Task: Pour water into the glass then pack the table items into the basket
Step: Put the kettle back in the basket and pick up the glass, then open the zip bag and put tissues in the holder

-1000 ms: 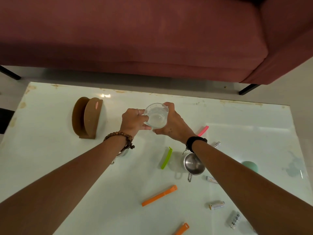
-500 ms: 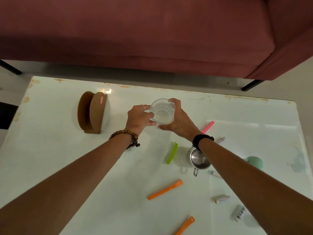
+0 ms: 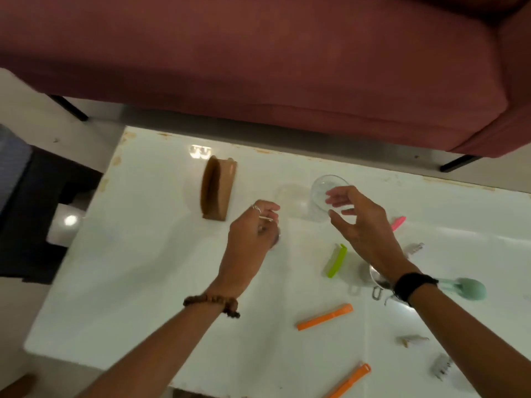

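Both hands have let go of the glass, which now stands on the white table; the right hand is open beside it, the left hand loosely curled, so packing can start.

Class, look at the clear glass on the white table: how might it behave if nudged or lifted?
The glass looks smooth, so probably slippery to grip. Being thin and clear, it is likely fragile. It stands upright and looks tall for its base, so a sideways push might tip it.
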